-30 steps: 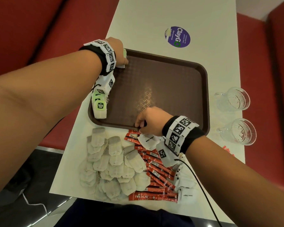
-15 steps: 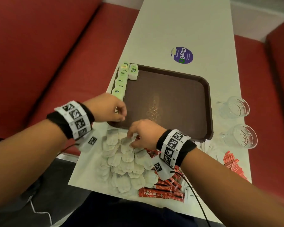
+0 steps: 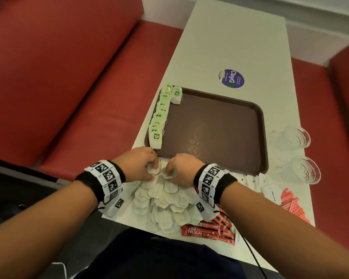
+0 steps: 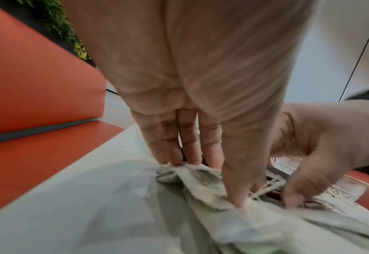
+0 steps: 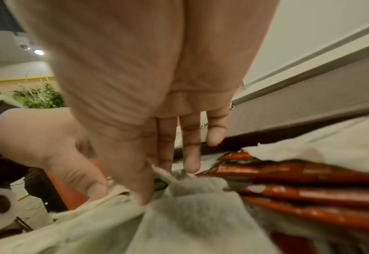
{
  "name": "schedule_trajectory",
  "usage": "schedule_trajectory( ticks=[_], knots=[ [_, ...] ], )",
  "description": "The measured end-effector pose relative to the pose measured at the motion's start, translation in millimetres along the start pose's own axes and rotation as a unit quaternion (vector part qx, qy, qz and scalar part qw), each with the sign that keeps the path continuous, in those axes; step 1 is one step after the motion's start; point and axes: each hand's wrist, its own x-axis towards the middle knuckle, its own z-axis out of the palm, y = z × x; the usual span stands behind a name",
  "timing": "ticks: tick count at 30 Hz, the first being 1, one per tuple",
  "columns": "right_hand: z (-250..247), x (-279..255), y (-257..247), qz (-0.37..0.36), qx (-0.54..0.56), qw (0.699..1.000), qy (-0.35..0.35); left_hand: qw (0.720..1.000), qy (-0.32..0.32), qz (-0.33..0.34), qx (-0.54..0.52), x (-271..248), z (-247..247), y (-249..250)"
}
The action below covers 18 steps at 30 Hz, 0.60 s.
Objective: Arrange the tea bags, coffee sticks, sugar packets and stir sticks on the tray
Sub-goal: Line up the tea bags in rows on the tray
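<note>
Long white counter (image 3: 240, 47) between red benches (image 3: 58, 77), carrying a brown tray (image 3: 220, 137) whose floor lies almost wholly bare. Along the tray's left rim, a row of green-tagged tea bags (image 3: 159, 117) lined up, one more at the far corner: the only arranging done so far, by the look of it.

Off the tray, at the near edge of the counter, a loose heap of tea bags (image 3: 165, 200) waiting to be placed. Right of the heap, red coffee sticks (image 3: 210, 231), none on the tray. Farther right, white sugar packets (image 3: 272, 190) and a bundle of thin red sticks (image 3: 292, 204), probably the stir sticks, also untouched. Two glass cups (image 3: 294, 135) beside the tray's right rim.

At the top of the heap, just short of the tray's near rim, left hand (image 3: 141, 166) and right hand (image 3: 182, 168) close together, fingers curled down. Left thumb and fingertips (image 4: 174, 158) pinching a tea bag from the heap; right thumb and forefinger nipping another bag's edge, remaining fingers (image 5: 191, 154) loosely extended.

Judged overall: early stage, one row of tea laid, most tea bags and all three other kinds left.
</note>
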Motion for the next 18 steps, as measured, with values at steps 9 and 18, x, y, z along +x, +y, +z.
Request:
schedule_trajectory(
  ticks=[9, 18],
  knots=[
    [-12.5, -7.5, 2.6, 0.022, 0.169, 0.972, 0.164, 0.989, 0.113, 0.014, -0.092, -6.2, -12.9, -1.8],
    [-31.4, -10.3, 12.1, 0.014, 0.326, 0.911, 0.251, 0.969, 0.182, 0.058, -0.158, 4.9, -48.0, 25.0]
  ],
)
